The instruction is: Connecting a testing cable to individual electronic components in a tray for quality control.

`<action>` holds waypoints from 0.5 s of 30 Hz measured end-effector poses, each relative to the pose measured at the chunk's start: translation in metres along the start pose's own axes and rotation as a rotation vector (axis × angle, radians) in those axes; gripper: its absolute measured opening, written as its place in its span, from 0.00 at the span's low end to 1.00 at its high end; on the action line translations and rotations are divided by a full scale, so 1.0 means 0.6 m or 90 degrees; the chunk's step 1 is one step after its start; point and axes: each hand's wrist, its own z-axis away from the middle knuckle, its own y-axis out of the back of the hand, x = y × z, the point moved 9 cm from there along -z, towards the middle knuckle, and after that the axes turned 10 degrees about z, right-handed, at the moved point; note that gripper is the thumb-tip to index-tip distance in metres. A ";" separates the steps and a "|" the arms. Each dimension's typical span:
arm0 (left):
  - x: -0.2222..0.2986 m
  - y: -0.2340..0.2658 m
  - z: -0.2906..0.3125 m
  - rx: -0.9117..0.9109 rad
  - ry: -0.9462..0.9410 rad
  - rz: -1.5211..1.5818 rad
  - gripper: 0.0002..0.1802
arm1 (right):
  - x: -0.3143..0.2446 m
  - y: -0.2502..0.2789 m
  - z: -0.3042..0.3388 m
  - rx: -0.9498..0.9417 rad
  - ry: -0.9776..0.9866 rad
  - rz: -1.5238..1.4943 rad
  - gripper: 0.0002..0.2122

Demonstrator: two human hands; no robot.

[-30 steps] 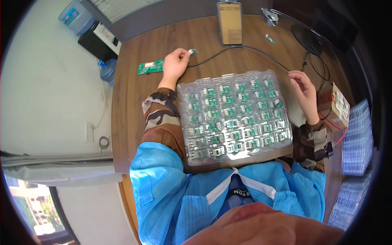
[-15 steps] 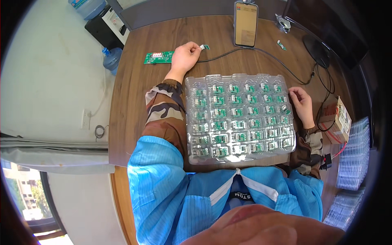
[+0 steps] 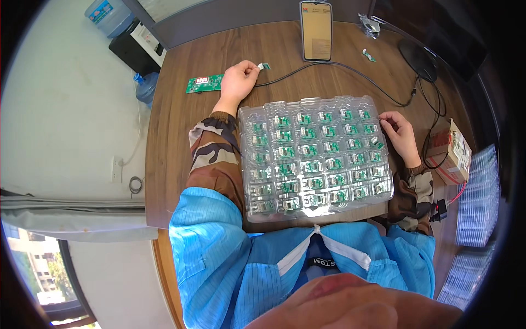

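Head view: our left hand [image 3: 239, 82] pinches a little green chip [image 3: 266, 66] past the clear tray's [image 3: 274, 215] far left side; our right hand [image 3: 401, 137], half open and empty, is by its right edge.

An office, it seems, with electronics about; a wood-grain desk [image 3: 170, 137] bears a clear tray [image 3: 251, 114] of small green circuit boards [image 3: 309, 149]; a dark monitor [image 3: 433, 30] stands at the desk's far right; a grey partition [image 3: 230, 19] backs the desk; a water dispenser [image 3: 131, 55] is left of it

Beyond the clear tray [image 3: 323, 105], you have open wooden tabletop [image 3: 323, 82], until a black cable [image 3: 284, 77] and upright phone [image 3: 316, 33] obstruct.
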 end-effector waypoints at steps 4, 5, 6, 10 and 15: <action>0.002 -0.002 0.000 -0.018 0.011 -0.012 0.07 | -0.001 0.001 0.001 0.004 0.005 0.002 0.05; 0.000 -0.002 0.000 -0.019 0.014 -0.012 0.07 | -0.001 -0.001 0.001 0.003 0.006 0.004 0.05; -0.001 -0.003 0.000 -0.021 0.016 -0.012 0.07 | -0.001 -0.002 0.001 0.002 0.006 0.006 0.05; 0.000 -0.006 -0.001 -0.021 0.014 -0.005 0.08 | -0.002 0.001 0.003 0.006 0.010 0.012 0.05; 0.003 -0.003 0.001 -0.011 0.005 0.004 0.09 | -0.009 0.003 0.004 0.014 0.026 0.015 0.05</action>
